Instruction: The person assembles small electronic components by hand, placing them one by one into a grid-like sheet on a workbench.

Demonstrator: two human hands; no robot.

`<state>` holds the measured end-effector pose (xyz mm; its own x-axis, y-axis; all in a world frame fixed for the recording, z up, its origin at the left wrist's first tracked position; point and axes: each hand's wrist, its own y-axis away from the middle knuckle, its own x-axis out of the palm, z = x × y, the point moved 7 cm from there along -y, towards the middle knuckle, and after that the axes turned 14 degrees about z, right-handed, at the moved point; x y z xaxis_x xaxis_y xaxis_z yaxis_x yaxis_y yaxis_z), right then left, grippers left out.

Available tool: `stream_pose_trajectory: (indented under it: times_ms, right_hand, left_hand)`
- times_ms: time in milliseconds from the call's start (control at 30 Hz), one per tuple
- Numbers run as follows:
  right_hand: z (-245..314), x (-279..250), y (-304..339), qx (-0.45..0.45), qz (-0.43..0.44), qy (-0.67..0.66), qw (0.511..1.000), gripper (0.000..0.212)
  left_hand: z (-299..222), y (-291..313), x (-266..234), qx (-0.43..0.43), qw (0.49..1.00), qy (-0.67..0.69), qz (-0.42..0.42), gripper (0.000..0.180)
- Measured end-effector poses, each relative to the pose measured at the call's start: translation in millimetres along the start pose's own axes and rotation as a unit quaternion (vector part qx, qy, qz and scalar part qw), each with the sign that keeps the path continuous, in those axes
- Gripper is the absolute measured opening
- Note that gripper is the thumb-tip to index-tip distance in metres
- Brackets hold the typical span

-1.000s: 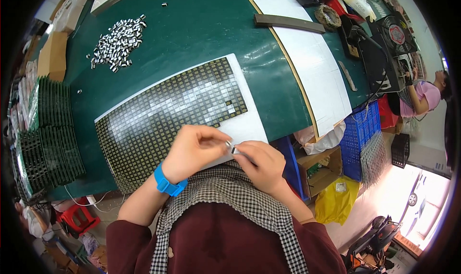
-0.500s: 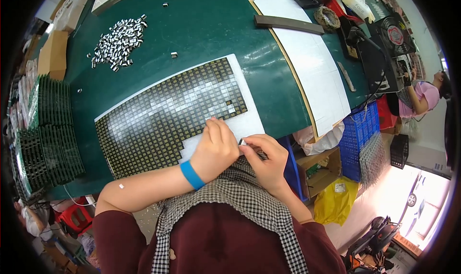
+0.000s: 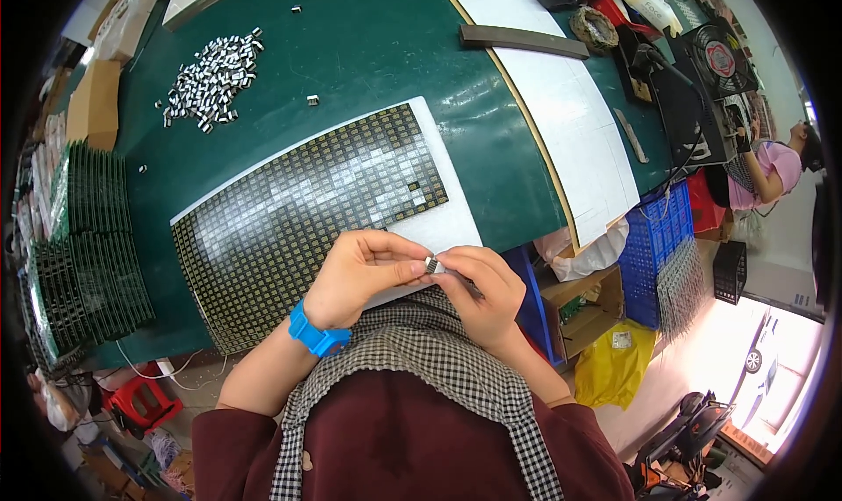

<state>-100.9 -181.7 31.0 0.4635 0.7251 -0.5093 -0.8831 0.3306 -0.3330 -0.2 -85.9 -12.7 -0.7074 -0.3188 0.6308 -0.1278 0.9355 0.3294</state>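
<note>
A small black-and-white block [image 3: 433, 264] is pinched in front of my chest, at the near edge of the sticker sheet. My left hand [image 3: 360, 268], a blue watch on its wrist, grips it with thumb and forefinger from the left. From the other side, the thumb and fingertips of my right hand [image 3: 484, 289] close on the same block. Whether a sticker is also between the fingers cannot be made out. Partly under my left hand lies the sheet of small black square stickers [image 3: 298, 198] with gold print; bare white backing [image 3: 449, 223] shows along its right side.
A heap of similar blocks [image 3: 210, 80] lies at the far left, with several loose ones nearby. Stacked green circuit boards [image 3: 96, 194] stand at the left edge. A dark bar [image 3: 526, 41] rests across a white board [image 3: 561, 106]. Another person [image 3: 772, 172] is at the far right.
My left hand has left the sticker sheet's lower edge, and its wrist has turned. Its thumb and forefinger now meet the block that my right hand was holding.
</note>
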Motion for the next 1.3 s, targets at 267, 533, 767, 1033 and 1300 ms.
stream_pose_trajectory:
  times_ms: [267,533,767,1033,1300]
  right_hand:
    - [2,0,5,-0.009,-0.008,0.010,1.000,0.020]
    - [6,2,3,-0.045,0.009,0.066,0.997,0.020]
    - [3,19,5,-0.031,0.082,0.036,0.995,0.016]
    - [-25,20,10,0.140,0.077,-0.136,0.978,0.013]
    - [-22,14,8,0.102,0.046,-0.093,0.989,0.015]
  left_hand:
    - [8,-2,1,-0.010,1.000,0.020,0.003,0.016]
    - [6,1,-3,-0.020,0.999,-0.037,-0.021,0.014]
    - [-6,5,-9,-0.067,0.970,-0.233,-0.022,0.018]
    - [-65,15,3,0.160,0.592,-0.765,-0.200,0.028]
    - [-21,5,23,0.100,0.428,-0.888,-0.137,0.025]
